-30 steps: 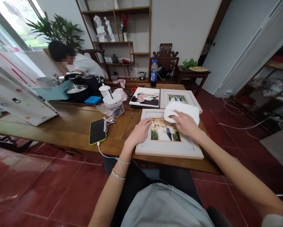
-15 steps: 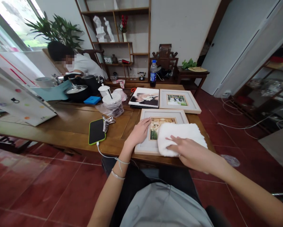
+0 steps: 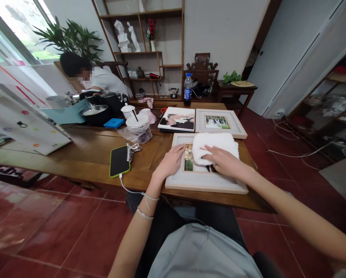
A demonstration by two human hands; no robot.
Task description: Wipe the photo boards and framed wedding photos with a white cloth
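Note:
A light wooden picture frame (image 3: 201,184) with a pale mat lies flat on the table's near edge, right in front of me. My left hand (image 3: 173,159) rests on its left side, fingers stretched out over the mat. Under my right hand (image 3: 223,160) is a folded white towel (image 3: 216,144), pressed onto the glass and covering the upper right of the frame. Part of the photo (image 3: 188,164) shows left of the towel; the rest is mostly hidden.
Behind lie a second picture frame (image 3: 240,130) and a photo album (image 3: 177,120). A cola bottle (image 3: 188,90) stands farther back. To the left are a charging phone (image 3: 119,162), a bagged drink cup (image 3: 138,129) and a blue box (image 3: 113,123). Another person (image 3: 109,80) leans over the far left.
My right hand has slid the towel away from me, from the frame's lower right to its upper right. The frame's lower right corner now shows. My left hand stays put.

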